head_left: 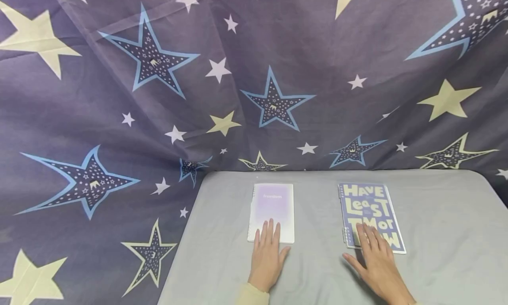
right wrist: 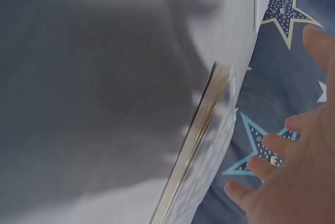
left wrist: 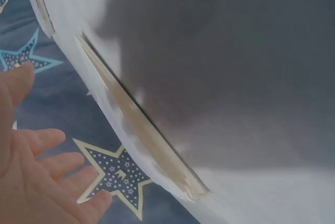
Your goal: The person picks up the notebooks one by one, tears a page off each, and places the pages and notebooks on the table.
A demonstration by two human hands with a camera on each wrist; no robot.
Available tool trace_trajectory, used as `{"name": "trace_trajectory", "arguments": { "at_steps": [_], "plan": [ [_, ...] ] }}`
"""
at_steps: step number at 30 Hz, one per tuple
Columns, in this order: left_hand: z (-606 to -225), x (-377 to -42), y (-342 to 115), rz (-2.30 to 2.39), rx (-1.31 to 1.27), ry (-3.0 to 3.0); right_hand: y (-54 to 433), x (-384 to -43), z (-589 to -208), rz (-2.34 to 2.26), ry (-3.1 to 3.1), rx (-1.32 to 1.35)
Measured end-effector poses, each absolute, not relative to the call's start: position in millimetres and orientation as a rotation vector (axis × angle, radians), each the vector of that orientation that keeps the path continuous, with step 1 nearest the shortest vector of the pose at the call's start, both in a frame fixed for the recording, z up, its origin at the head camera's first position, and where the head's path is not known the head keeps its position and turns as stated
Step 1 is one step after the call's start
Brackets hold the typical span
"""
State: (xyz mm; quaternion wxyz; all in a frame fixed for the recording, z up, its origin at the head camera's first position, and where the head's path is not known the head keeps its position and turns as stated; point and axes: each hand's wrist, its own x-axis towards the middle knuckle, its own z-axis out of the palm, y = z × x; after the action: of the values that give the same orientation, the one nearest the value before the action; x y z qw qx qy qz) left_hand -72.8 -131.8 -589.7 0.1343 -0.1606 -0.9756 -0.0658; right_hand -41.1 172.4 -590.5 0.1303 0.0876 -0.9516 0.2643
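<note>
A spiral-bound notebook [head_left: 274, 210] with a lilac-to-white cover marked "freedom" lies flat on the bed-like grey surface. Over its lower edge reaches my left hand [head_left: 265, 257], fingers straight and thumb out to the side. To the right lies a blue notebook [head_left: 367, 208] with big cream lettering, tilted slightly. My right hand [head_left: 375, 263] extends across its lower part, covering some letters, with the thumb spread left of the fingers. In the left wrist view the lilac notebook shows edge-on, below raised fingers [left wrist: 63, 164]; the right wrist view shows the blue notebook's page edges.
A grey cloth-covered surface [head_left: 317, 217] with rounded far corners carries both notebooks, with a gap between them. Behind and to the left hangs a dark purple-grey curtain [head_left: 222, 89] printed with stars, meeting the surface's far edge.
</note>
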Motion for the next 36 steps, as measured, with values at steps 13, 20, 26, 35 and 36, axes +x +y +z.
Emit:
{"name": "trace_trajectory", "arguments": {
  "at_steps": [13, 20, 26, 35, 36],
  "plan": [
    [-584, -85, -155, -0.136, -0.482, -2.859, 120, -62, -588, 0.907, -2.738, 0.319],
    [-582, -93, -165, -0.142, -0.494, -2.877, 90, -72, -590, 0.97, -2.779, 0.309],
    [-586, -99, -171, -0.156, -0.487, -2.87, 66, -80, -593, 1.028, -2.796, 0.358],
    [-591, -105, -179, -0.217, -0.473, -2.857, 37, -91, -600, 1.067, -2.868, 0.392],
    [-591, -105, -179, -0.22, -0.469, -2.864, 35, -92, -601, 1.063, -2.879, 0.39]
  ]
}}
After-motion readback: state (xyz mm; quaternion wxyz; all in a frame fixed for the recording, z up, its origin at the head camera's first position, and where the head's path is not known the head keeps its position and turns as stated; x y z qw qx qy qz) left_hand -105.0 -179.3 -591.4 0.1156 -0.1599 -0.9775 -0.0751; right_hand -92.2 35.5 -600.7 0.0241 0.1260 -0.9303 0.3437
